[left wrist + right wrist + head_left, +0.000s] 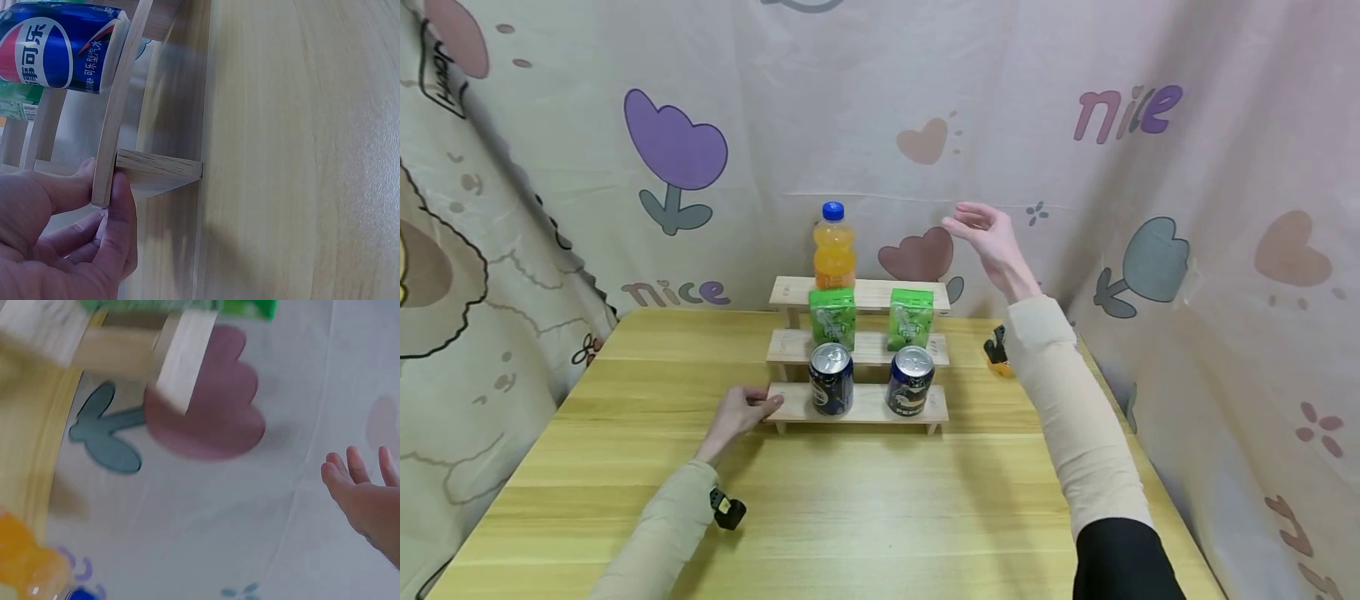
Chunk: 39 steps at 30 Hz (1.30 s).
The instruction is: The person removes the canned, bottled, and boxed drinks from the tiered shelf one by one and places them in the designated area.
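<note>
My left hand [741,417] pinches the left end of the bottom step of a three-step wooden display rack [868,400]. In the left wrist view, thumb and fingers grip the board [119,106] near a leg, below a Pepsi can [62,47]. My right hand [988,237] is raised above and right of the rack, its fingers loosely bent and holding nothing. Two dark blue cans [831,379] stand on the bottom step. Two green drink cartons [911,318] stand on the middle step. An orange drink bottle [834,250] with a blue cap stands on the top step.
An orange bottle [31,562] with a blue cap shows in the right wrist view's lower left corner. In the head view, an orange patch [1000,367] peeks out beside my right sleeve. A patterned curtain [820,167] hangs behind the wooden table [865,517].
</note>
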Available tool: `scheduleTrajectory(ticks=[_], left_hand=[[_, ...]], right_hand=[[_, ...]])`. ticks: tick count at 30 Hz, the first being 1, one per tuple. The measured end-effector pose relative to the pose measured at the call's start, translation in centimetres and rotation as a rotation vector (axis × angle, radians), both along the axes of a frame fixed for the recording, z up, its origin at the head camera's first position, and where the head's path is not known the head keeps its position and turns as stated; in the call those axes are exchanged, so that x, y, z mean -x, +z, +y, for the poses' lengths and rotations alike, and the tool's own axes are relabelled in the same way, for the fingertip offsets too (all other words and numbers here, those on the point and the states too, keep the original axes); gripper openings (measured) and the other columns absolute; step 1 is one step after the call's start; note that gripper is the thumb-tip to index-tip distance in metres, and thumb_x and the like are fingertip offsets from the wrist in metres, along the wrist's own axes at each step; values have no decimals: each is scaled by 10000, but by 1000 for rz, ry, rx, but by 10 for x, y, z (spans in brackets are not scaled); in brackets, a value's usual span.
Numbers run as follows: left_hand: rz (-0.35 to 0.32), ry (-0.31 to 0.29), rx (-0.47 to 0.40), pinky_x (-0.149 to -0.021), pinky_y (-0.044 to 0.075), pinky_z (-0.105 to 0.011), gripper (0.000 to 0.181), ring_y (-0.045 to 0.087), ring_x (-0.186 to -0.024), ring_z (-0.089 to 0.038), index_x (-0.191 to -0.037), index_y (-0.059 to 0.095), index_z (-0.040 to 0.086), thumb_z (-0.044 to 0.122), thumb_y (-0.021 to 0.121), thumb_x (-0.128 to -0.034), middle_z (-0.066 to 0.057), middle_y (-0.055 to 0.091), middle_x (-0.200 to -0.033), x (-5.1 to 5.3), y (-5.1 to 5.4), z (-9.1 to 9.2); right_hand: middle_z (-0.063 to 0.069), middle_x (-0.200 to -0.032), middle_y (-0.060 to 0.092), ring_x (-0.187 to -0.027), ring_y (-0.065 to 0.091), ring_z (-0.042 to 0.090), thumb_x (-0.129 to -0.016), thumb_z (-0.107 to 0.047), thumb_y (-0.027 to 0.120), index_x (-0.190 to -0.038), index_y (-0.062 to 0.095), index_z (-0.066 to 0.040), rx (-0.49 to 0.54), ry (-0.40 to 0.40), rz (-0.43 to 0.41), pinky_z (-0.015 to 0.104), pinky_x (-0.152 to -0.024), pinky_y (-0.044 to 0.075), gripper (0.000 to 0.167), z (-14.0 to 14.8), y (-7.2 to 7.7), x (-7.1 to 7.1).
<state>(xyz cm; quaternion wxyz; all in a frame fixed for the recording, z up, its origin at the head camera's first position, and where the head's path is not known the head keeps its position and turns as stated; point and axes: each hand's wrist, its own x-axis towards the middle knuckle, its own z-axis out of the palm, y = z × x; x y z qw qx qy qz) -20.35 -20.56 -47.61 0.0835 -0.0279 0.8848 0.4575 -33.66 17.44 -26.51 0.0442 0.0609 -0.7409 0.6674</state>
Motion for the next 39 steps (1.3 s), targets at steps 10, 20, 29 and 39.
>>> scheduleTrajectory(ticks=[10,20,29,39], left_hand=[[7,-5,12,-727,569,-301,402,699,-827,-211,-1116,675,-118,261,660,-982,-260,740,-1020,0,-1,-2],[17,-16,14,-781,599,-384,427,706,-859,-254,-1148,648,-141,254,656,-985,-298,720,-1054,0,-1,-3],[10,-11,17,-771,595,-362,441,703,-847,-227,-1161,647,-137,267,657,-985,-287,725,-1055,1,-1,-2],[-18,-4,-1,-753,590,-320,426,694,-828,-183,-1168,649,-125,261,651,-988,-268,730,-1050,1,-1,-2]], right_hand=[[224,-1473,534,-1394,501,299,-938,-134,685,-1410,534,-13,-85,112,21,364,-1198,377,511,-61,4,0],[198,-1486,530,-1390,493,304,-958,-162,685,-1424,530,-39,-56,232,-10,434,-1215,354,506,-108,0,-1],[165,-1474,548,-1397,490,306,-987,-204,659,-1449,509,-69,-62,268,-34,440,-1204,379,504,-136,-5,2],[136,-1428,585,-1354,494,266,-1012,-261,618,-1380,583,-70,-68,277,-24,451,-1205,356,416,-152,-10,2]])
